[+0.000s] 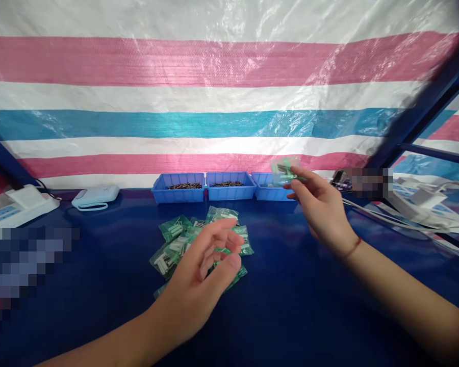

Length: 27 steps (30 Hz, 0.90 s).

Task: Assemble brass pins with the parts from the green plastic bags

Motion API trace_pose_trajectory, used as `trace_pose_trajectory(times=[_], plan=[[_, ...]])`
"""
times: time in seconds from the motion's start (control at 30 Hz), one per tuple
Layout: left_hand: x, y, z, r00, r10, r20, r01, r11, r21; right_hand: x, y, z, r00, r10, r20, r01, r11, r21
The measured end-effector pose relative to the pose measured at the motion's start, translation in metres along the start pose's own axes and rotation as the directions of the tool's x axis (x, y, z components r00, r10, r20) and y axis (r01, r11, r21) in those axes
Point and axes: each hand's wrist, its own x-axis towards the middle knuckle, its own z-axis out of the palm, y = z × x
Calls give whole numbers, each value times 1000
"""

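Pinched between the thumb and fingers of my right hand [321,209] is a small clear plastic bag [283,171] with green on it and small parts inside. It is raised in front of the right-hand blue bin [265,191]. My left hand [208,270] hovers over a pile of similar green-tinted bags [175,228], its fingers apart and slightly curled, with nothing in them. White and metallic pieces show through the bags. Part of the pile is hidden behind my left hand.
Two more blue bins, the left one [178,195] and the middle one [231,192], hold small metal pieces such as screws. A white device with a strap [95,198] lies at left, near a power strip [23,206]. White cables [390,219] and plugs lie at right. A striped sheet [214,61] hangs behind.
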Motion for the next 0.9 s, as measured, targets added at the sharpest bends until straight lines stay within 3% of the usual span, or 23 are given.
trace_pose_trajectory(times=[0.13, 0.2, 0.23, 0.27, 0.37, 0.4, 0.43, 0.5, 0.7, 0.9], plan=[[1, 1, -1, 999, -28, 15, 28, 999, 44, 9, 27, -4, 986, 118, 119, -79, 953, -291], [3, 0, -2, 999, -46, 4, 46, 998, 53, -7, 21, 1, 964, 68, 258, 32, 931, -363], [4, 0, -3, 999, -52, 2, 52, 997, 61, -18, 15, 5, 928, 17, 372, 122, 930, -347], [5, -1, -3, 998, -56, 2, 56, 996, 72, -29, 6, 9, 861, -47, 507, 232, 923, -309], [6, -4, -4, 998, -61, 28, 58, 993, 104, -58, -15, 22, 573, -205, 793, 510, 847, -150], [7, -5, -5, 998, -60, 37, 55, 992, 112, -64, -19, 25, 515, -217, 829, 543, 831, -120], [7, -6, -5, 997, -57, 42, 52, 991, 121, -67, -21, 27, 491, -215, 844, 552, 826, -110], [7, -7, -5, 998, -47, 37, 41, 989, 143, -70, -21, 27, 515, -192, 835, 530, 837, -134], [8, -9, -4, 998, 4, -55, 13, 955, 296, -68, -27, 20, 681, -258, 686, 467, 874, -136], [9, -9, -5, 997, -75, -22, 77, 902, 425, -80, -49, 19, 806, -20, 592, 34, 999, -13]])
